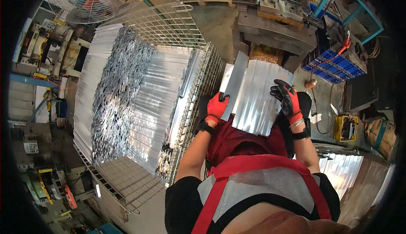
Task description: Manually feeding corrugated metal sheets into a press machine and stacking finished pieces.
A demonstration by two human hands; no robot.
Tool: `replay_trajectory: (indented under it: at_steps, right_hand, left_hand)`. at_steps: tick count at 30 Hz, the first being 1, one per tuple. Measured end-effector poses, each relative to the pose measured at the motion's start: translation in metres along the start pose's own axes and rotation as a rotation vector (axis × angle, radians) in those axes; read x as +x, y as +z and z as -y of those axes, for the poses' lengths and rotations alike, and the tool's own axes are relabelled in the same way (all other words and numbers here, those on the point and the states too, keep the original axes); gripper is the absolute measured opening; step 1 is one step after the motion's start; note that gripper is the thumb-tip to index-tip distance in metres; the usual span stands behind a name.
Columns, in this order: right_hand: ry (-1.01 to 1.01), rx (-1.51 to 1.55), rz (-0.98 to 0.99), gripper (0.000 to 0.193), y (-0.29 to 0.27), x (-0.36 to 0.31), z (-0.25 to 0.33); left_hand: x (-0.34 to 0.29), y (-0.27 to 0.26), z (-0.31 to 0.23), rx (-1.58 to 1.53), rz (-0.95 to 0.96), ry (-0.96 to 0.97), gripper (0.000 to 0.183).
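My left hand, in a red and black glove, grips the near end of a long flat metal strip. The strip slants away from me toward the machine. Just right of it, a layer of shiny metal strips lies side by side over my lap, reaching to the machine's front. My right hand, gloved the same way, is at the right edge of this layer. Its fingers point left and are parted, with nothing seen in them. Whether they touch the strips I cannot tell.
On my left stands a wire mesh cage filled with stacked metal strips. A press machine is ahead. A fan stands far left, a blue crate right, a yellow box nearer. More strips lie lower right.
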State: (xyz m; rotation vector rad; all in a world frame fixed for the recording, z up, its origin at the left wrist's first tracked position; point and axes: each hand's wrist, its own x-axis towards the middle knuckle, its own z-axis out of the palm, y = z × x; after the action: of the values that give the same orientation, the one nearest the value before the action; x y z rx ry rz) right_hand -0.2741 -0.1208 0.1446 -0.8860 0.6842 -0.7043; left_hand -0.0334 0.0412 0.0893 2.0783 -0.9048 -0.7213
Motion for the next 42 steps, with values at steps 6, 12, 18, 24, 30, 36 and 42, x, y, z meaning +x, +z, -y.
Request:
replay_trajectory:
  at_steps: [6,12,18,24,30,36,42]
  right_hand:
    - [-0.036,-0.025,-0.037,0.033,-0.009,-0.013,0.001]
    - [0.036,0.032,-0.024,0.032,-0.007,-0.013,-0.007]
    - [0.033,0.038,0.019,0.032,0.001,-0.013,-0.009]
    - [0.080,0.083,0.069,0.033,0.001,-0.012,-0.011]
    - [0.075,0.067,0.055,0.033,-0.010,-0.011,-0.013]
    - [0.003,0.017,-0.091,0.033,-0.002,0.002,-0.007]
    - [-0.269,-0.161,-0.234,0.012,0.017,0.055,0.031]
  left_hand:
    - [-0.010,0.008,-0.006,0.663,-0.186,0.135,0.043]
    - [-0.030,0.028,-0.047,0.649,0.012,0.204,0.063]
    - [-0.044,0.057,-0.049,0.589,0.245,0.042,0.066]
    - [-0.038,0.052,-0.043,0.520,0.281,0.128,0.054]
    - [-0.044,0.034,-0.056,0.387,0.153,0.241,0.038]
    - [-0.047,0.041,-0.091,-0.486,0.226,0.112,0.038]
    - [-0.002,0.073,-0.132,-0.947,0.403,-0.006,0.022]
